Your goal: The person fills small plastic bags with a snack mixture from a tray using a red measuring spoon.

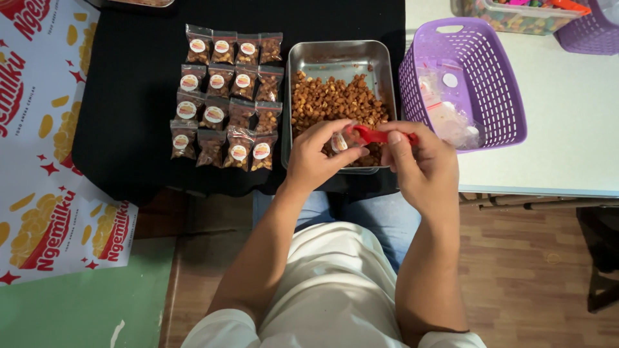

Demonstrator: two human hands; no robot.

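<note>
A black cloth [135, 122] covers the work surface where a seated person fills snack packets, with a white table [567, 129] adjoining it on the right and a printed red-and-white banner [39, 161] lying at the left. A rectangular metal tray [340, 51] sits at the centre of the cloth, heaped with brown coated nuts [332, 100]. To its right, on the white table, a purple plastic basket [480, 71] holds a bundle of empty clear bags [445, 116]. To the tray's left, sixteen filled packets [225, 96], each with a round label, lie in four neat rows of four. Over the near edge of the tray, the left hand [319, 158] is curled closed, thumb and fingers pinching a small clear packet [340, 142] by its top. The right hand [419, 164] is likewise closed, gripping the handle of a red scoop [371, 134] whose bowl meets the mouth of the packet. The two hands sit close together, just above the person's lap.
</note>
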